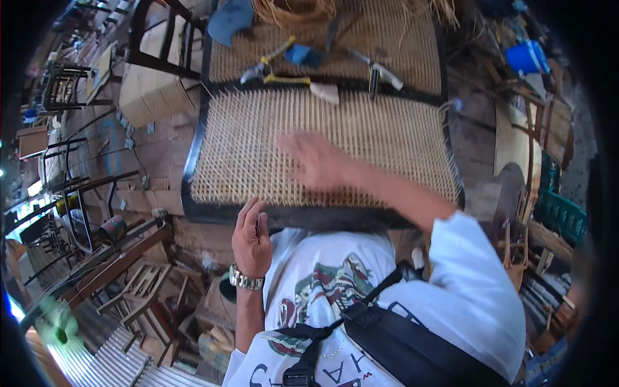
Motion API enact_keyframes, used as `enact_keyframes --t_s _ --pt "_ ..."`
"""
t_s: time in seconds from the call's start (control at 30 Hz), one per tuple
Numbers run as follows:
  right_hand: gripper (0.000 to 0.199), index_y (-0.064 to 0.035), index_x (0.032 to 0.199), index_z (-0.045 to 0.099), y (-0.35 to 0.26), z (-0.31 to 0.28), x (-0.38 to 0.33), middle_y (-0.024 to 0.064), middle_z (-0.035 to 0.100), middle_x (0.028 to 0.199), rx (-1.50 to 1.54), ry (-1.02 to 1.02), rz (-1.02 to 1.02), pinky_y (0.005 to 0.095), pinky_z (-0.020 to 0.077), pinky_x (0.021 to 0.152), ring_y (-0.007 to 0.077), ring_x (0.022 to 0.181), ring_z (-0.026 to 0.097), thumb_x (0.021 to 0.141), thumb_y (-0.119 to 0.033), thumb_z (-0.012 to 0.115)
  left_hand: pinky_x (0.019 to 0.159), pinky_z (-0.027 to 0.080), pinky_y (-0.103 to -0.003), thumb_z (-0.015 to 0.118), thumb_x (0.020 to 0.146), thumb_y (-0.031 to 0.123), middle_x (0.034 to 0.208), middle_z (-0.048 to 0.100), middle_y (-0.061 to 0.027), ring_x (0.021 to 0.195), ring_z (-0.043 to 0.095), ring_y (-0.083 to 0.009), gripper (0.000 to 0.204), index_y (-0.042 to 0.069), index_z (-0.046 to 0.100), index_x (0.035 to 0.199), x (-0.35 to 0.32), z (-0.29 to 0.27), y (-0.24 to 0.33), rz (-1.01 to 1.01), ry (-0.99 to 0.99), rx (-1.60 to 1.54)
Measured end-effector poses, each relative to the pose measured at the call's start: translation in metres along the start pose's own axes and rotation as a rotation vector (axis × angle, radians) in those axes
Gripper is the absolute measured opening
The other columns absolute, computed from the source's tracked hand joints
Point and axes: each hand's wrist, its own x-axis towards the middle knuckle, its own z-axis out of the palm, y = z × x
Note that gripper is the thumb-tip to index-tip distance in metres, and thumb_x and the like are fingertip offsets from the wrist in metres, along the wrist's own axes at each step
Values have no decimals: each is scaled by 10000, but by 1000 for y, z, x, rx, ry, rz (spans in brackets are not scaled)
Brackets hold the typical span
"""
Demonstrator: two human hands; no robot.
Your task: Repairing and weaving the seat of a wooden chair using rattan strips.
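Observation:
A woven cane panel spans the near half of a dark-framed piece in front of me, loose strand ends sticking out along its sides. Over its middle is my right hand, smeared by motion; its fingers are too blurred to read. At the near dark rail, left of centre, my left hand rests with fingers close together and the thumb beside them. A thin dark sliver shows between thumb and fingers, too small to name. A metal watch circles that wrist.
Beyond the near panel lie pliers, a yellow-handled tool, a blue piece and coiled cane strands. Wooden chair frames crowd the left. On the right are a blue bucket and a green crate.

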Motion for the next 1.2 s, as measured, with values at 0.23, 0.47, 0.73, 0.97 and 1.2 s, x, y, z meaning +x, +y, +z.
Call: enact_keyframes --t_s 0.23,0.47,0.73,0.97,1.2 --pt "676 -65 1536 381 27 -19 -143 211 337 1598 -362 105 512 539 155 1241 387 1503 274 1008 -460 528 901 547 -408 625 985 139 1335 626 -182 1102 661 -374 248 46 665 1212 38 -15 -38 -88 -15 132" --pt "705 22 1545 277 68 -28 -34 318 323 1549 -160 560 398 538 290 1207 464 1454 322 1022 -379 527 888 548 -393 612 1005 192 1277 662 -163 1070 674 -356 251 31 676 1187 49 -15 -44 -99 -47 147" --pt "649 -118 1490 419 152 -38 140 223 518 1406 -347 636 473 506 445 1095 420 1321 491 938 -336 681 964 535 -336 592 1023 127 1367 641 -139 1203 651 -254 229 23 686 1204 53 -44 -55 -120 -219 -52" --pt "383 -80 1181 618 114 -52 131 173 671 1051 -258 865 469 499 536 895 377 998 661 939 -375 659 851 574 -348 648 974 74 1274 681 -138 1081 701 -293 214 64 691 1183 88 -91 -94 -8 -372 -210" --pt "310 -167 1186 616 -99 71 143 190 565 998 156 385 443 478 570 761 414 920 654 890 -154 708 926 524 -335 593 1016 83 1253 678 -140 1114 661 -249 185 42 696 1163 144 -135 -151 109 -142 -137"
